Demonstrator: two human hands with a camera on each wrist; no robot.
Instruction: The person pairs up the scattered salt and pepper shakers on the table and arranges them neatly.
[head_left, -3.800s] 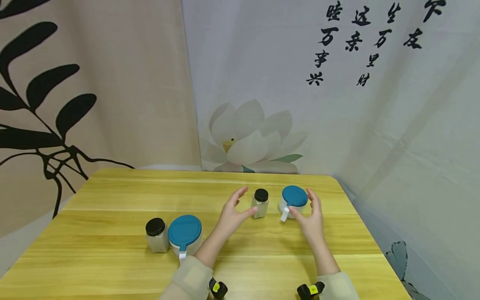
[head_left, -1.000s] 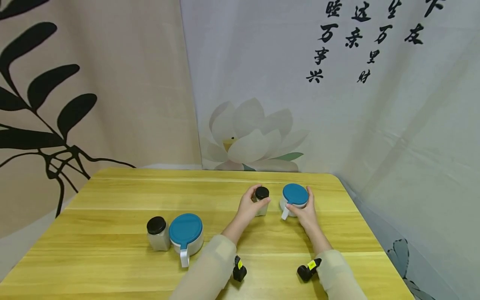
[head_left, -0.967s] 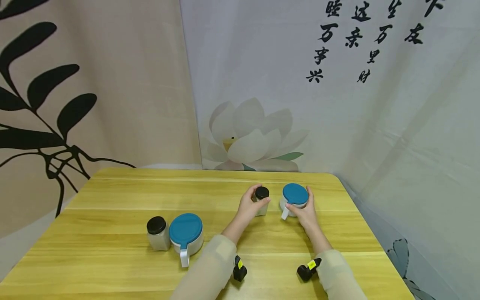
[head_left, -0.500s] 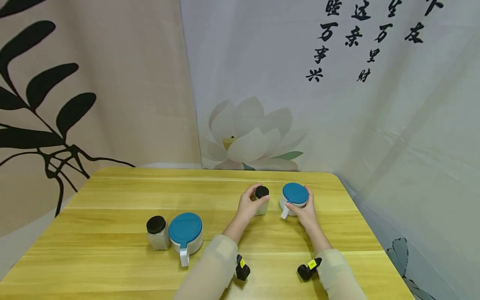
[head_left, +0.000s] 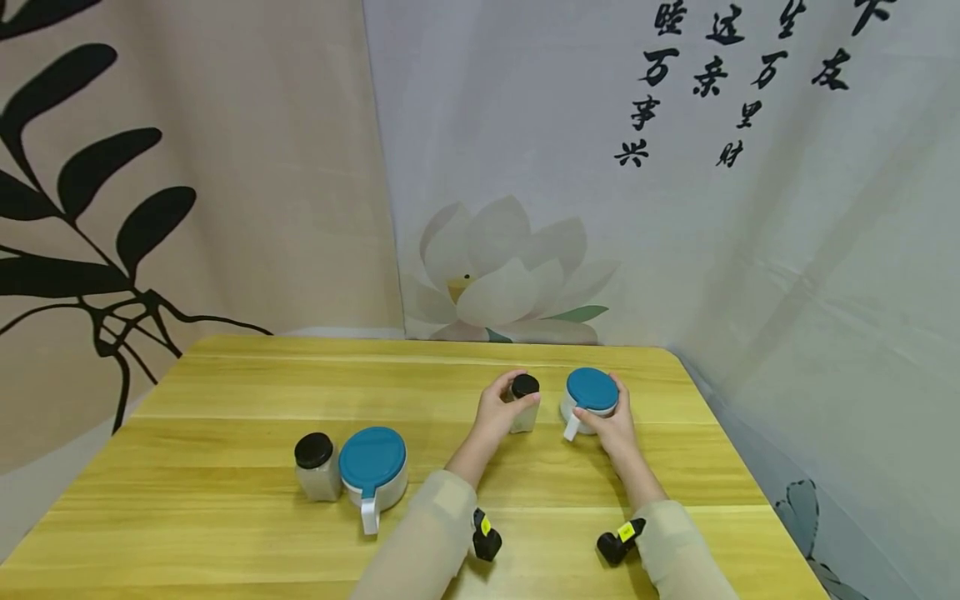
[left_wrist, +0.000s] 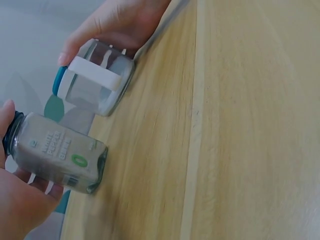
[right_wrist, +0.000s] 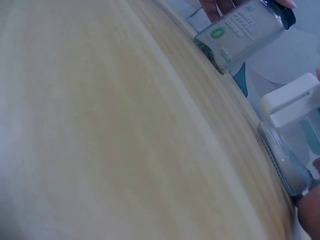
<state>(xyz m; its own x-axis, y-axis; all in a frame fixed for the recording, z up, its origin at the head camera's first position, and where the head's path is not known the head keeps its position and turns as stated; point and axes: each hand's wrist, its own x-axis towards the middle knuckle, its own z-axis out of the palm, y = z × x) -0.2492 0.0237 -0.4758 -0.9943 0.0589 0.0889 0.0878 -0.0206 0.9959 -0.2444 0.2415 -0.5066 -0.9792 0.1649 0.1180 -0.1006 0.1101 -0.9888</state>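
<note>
My left hand (head_left: 492,419) grips a pepper jar (head_left: 528,417) with a black cap, thumb in front and fingers behind. In the left wrist view the pepper jar (left_wrist: 57,152) is clear glass with pale powder, white lettering and a green ring. To its right, my right hand (head_left: 618,427) grips a blue-lidded seasoning pot (head_left: 592,389), thumb by its white handle and fingers round the far right side. The left wrist view shows the seasoning pot (left_wrist: 82,95) as clear-walled with some white content low inside. Both containers stand upright at the table's far side.
At the left of the wooden table (head_left: 225,508) stand a second black-capped jar (head_left: 318,479) and a larger blue-lidded pot (head_left: 372,460), side by side, the pot's white handle facing me. A printed cloth backdrop (head_left: 517,167) hangs behind the table's far edge.
Since the oldest frame my left hand has moved right and taken hold of the pepper jar, and my right hand has closed round the seasoning pot. Over the last second both have stayed nearly still.
</note>
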